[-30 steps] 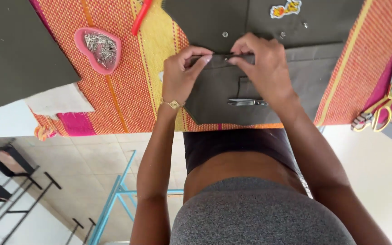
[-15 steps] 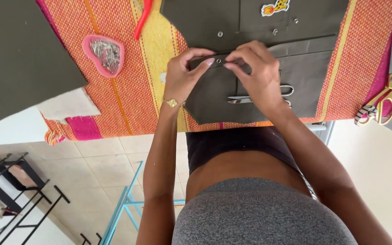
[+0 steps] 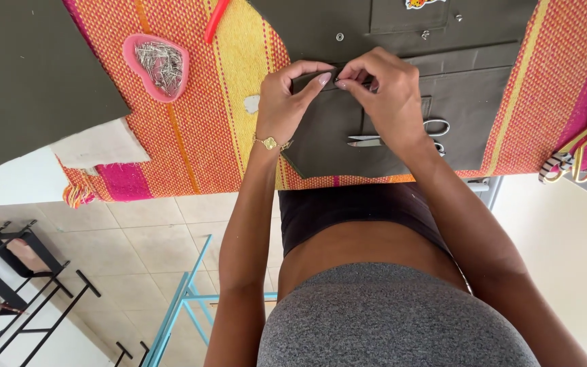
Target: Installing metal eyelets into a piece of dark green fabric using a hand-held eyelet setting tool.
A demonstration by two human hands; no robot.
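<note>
Both hands meet at the top edge of the olive fabric piece [image 3: 334,139], which lies on the striped woven cloth [image 3: 198,129] close to the table's near edge. The left hand [image 3: 287,102] pinches that folded edge between thumb and forefinger; the right hand [image 3: 388,92] pinches it just beside, fingertips almost touching the left's. Small silver scissors [image 3: 402,136] lie on the fabric under the right wrist. Open cloth stretches left toward the pink heart-shaped pin dish [image 3: 156,64]; gold-handled scissors [image 3: 582,153] sit well apart, far right.
</note>
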